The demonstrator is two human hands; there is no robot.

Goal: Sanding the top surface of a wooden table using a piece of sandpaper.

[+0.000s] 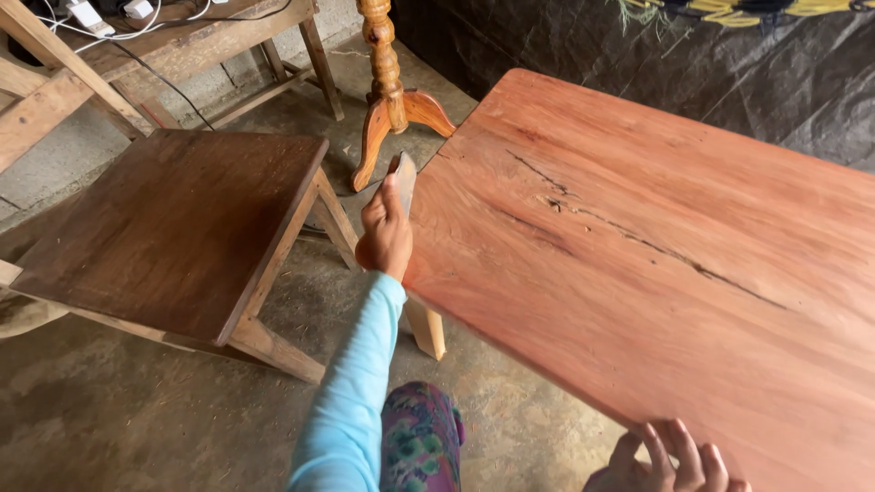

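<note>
Head view: left hand (386, 232) closed around a small flat scraper (404, 175), blade set against the near-left edge of the reddish bench (656, 237); right hand (670, 456) rests fingers loosely spread on the bench's near edge, holding nothing. Top looks smooth and evenly coloured, so surface work seems largely done, edge work apparently under way; the dark crack remains. Scraper stands upright, long axis running away from the wearer, tip toward the turned post (383, 73); brown stool (173, 228) left, apart.

Small table (182, 228) left of big tabletop (656, 246), turned post (387, 91) behind, between them
</note>
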